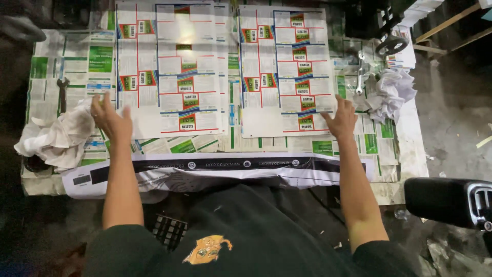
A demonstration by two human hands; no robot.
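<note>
Two large glossy printed sheets lie side by side on a paper-covered table (405, 154). My left hand (110, 119) rests flat, fingers spread, on the lower left corner of the left sheet (171, 66). My right hand (341, 119) presses flat on the lower right corner of the right sheet (284, 72). Both sheets show rows of white, red, green and blue carton layouts. Neither hand holds anything.
A crumpled white cloth (56, 138) lies left of my left hand, with pliers (62, 92) behind it. Crumpled white paper (392, 92) and a wrench (360, 77) lie at the right. A black machine part (448, 200) juts in at the lower right. A handwheel (392, 45) sits at the back right.
</note>
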